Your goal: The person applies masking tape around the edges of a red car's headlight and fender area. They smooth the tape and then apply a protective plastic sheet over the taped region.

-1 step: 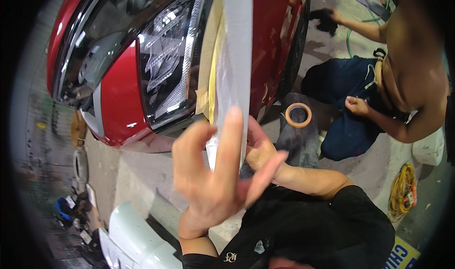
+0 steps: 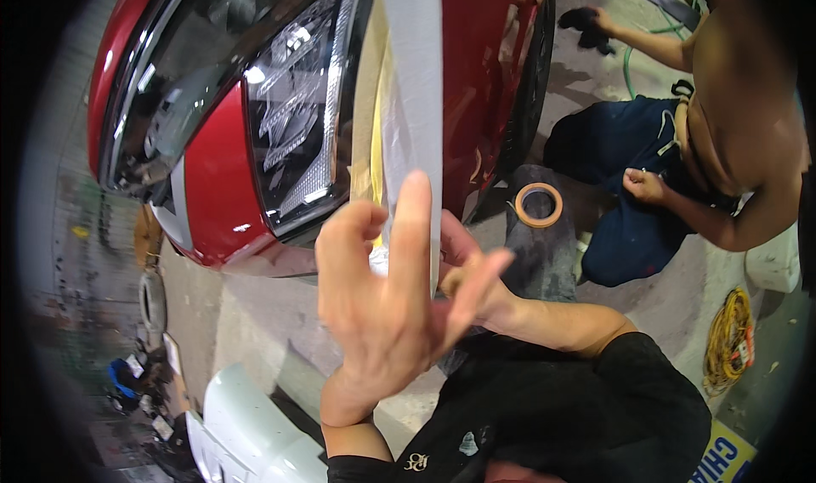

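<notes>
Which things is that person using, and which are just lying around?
Seemingly in use:
- the pale sheet, at the left hand and right hand
- the red car beside it
- probably the tape roll, close by

Seemingly lying about:
- the coiled yellow cable
- the white panel
- the green hose

Blue lettering (image 2: 722, 451) on yellow sign (image 2: 741, 443); emblem (image 2: 417, 462) on shirt (image 2: 586, 406)
</notes>
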`<action>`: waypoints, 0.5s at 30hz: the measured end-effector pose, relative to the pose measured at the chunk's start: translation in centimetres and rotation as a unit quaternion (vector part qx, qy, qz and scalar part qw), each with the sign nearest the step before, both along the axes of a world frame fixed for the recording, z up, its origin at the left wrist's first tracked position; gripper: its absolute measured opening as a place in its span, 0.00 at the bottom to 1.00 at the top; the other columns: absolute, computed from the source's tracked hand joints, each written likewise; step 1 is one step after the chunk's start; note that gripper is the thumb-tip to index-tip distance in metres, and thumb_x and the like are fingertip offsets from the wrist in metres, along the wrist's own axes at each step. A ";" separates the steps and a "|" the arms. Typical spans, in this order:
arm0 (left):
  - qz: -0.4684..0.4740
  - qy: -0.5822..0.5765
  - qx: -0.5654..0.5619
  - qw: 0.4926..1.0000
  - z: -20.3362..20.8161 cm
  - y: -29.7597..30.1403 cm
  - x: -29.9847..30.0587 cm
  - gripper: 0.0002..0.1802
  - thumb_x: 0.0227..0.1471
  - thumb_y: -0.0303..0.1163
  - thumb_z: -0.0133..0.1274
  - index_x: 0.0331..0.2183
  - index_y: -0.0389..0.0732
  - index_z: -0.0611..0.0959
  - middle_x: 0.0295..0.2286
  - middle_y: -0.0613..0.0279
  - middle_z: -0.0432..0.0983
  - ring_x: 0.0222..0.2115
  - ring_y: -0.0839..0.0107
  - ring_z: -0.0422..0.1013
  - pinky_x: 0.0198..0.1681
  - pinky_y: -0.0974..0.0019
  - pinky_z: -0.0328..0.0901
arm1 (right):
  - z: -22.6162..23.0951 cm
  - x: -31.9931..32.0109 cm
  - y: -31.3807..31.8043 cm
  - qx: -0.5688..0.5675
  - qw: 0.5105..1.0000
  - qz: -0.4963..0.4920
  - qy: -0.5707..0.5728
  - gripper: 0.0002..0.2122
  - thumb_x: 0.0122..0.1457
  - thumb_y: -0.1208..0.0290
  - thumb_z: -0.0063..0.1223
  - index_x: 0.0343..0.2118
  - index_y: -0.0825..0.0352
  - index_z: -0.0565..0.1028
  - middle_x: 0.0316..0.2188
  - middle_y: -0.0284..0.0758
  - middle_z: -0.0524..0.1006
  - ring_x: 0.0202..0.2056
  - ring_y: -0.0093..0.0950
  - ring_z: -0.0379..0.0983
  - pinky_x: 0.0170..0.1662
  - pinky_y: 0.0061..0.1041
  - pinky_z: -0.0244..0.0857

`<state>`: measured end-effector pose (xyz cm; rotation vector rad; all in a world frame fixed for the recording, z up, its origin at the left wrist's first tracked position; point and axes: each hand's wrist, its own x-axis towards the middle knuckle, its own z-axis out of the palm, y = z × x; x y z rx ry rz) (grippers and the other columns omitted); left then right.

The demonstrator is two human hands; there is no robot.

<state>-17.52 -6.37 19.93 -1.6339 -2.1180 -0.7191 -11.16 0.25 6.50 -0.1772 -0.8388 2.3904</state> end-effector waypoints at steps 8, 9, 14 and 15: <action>-0.006 -0.080 0.049 0.996 -2.0 2.6 -2.6 0.36 0.44 0.13 0.59 0.58 0.40 0.75 0.36 0.54 0.73 0.32 0.61 0.75 0.34 0.61 0.72 | 1.2 -1.1 0.7 -0.065 0.991 0.029 -0.117 0.12 0.61 0.73 0.63 0.43 0.64 0.71 0.33 0.27 0.73 0.33 0.15 0.67 0.33 0.20 0.63; -0.006 -0.079 0.084 0.993 -2.4 2.6 -3.1 0.36 0.45 0.13 0.58 0.58 0.40 0.75 0.36 0.55 0.74 0.32 0.63 0.76 0.34 0.63 0.72 | 1.2 -1.2 0.7 -0.074 0.989 0.016 -0.128 0.11 0.60 0.72 0.64 0.41 0.64 0.71 0.31 0.27 0.72 0.32 0.15 0.67 0.32 0.20 0.62; 0.046 -0.071 0.133 0.988 -3.0 1.5 -4.2 0.34 0.48 0.10 0.56 0.57 0.40 0.76 0.40 0.57 0.76 0.35 0.69 0.73 0.38 0.68 0.68 | -0.5 -1.4 0.1 0.023 0.991 0.035 -0.124 0.11 0.61 0.73 0.64 0.38 0.63 0.70 0.33 0.26 0.71 0.35 0.15 0.67 0.38 0.20 0.64; 0.037 -0.038 0.128 0.990 -3.1 1.3 -4.4 0.35 0.47 0.09 0.54 0.57 0.42 0.77 0.40 0.55 0.75 0.36 0.65 0.72 0.42 0.64 0.68 | -0.3 -1.6 -0.1 0.030 0.992 0.029 -0.121 0.11 0.61 0.72 0.64 0.37 0.63 0.70 0.33 0.26 0.71 0.35 0.15 0.67 0.37 0.20 0.63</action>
